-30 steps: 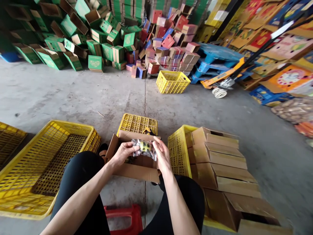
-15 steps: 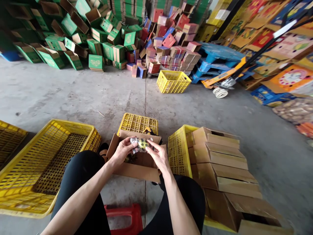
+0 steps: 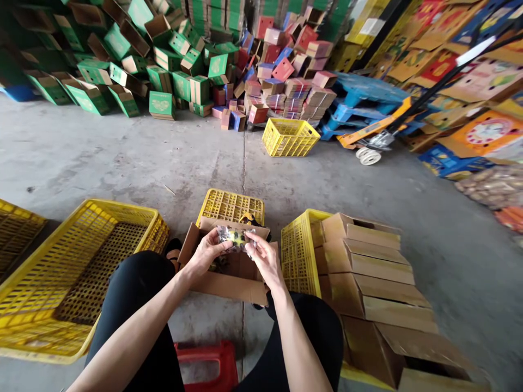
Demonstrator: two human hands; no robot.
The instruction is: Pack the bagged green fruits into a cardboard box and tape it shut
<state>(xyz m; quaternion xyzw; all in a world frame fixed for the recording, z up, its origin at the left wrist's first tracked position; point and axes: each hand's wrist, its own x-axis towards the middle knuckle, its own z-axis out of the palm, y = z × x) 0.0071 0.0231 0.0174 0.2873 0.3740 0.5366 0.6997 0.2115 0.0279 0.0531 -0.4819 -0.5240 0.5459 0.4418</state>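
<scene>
A small clear plastic packet [image 3: 236, 238], patterned in dark and yellow-green, is stretched between my two hands above a cardboard box. What lies inside the packet is too small to tell. My left hand [image 3: 207, 250] pinches its left end, and my right hand [image 3: 263, 256] grips the right end with thumb and fingers. Beneath them the open cardboard box [image 3: 231, 286] has its flaps spread. Something dark and greenish lies at its left inside, partly hidden by my left hand. The box stands between my legs, in front of an upturned-looking yellow crate [image 3: 232, 206].
To my left is a large yellow crate [image 3: 153, 223]. On my right, open cardboard boxes [image 3: 379, 267] stand in another yellow crate [image 3: 300, 250]. A red plastic stool [image 3: 226, 365] shows below me. Farther off are a small yellow crate [image 3: 290, 139], a pallet jack [image 3: 376, 128] and heaped green boxes [image 3: 161, 103].
The packet has shifted and crumpled slightly between my fingers, and my right fingers have moved a little on its end. Both hands still hold it over the box.
</scene>
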